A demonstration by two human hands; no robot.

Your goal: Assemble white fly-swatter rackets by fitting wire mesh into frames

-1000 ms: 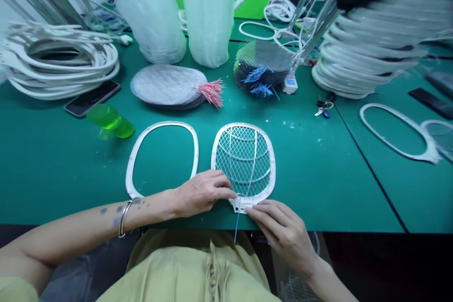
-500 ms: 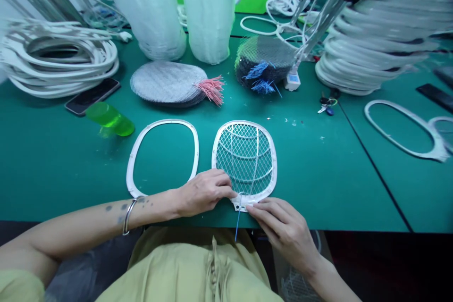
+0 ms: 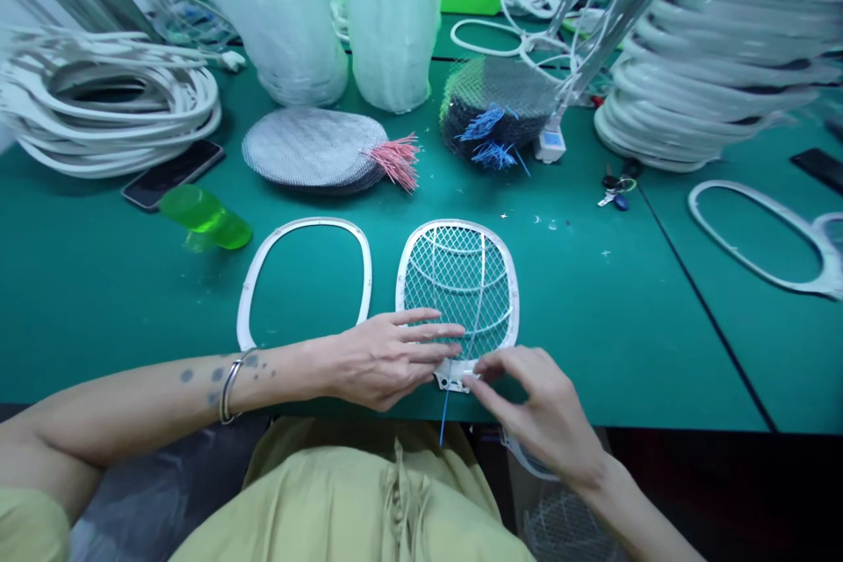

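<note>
Green table (image 3: 632, 351), coiled frames (image 3: 111, 105); left hand (image 3: 385, 360) spread, right hand (image 3: 536, 413) curled at racket base (image 3: 451, 378)

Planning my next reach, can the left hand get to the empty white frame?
Probably yes: the left hand sits right beside the empty white frame, its forearm lying over the frame's lower edge, and nothing stands between them.

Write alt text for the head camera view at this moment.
Two bare hands are at a white plastic racket frame fitted with wire mesh, on a green work mat. The left hand lies over the mesh; the right hand is at the neck, where a blue wire hangs down. An empty frame lies alongside.
</note>
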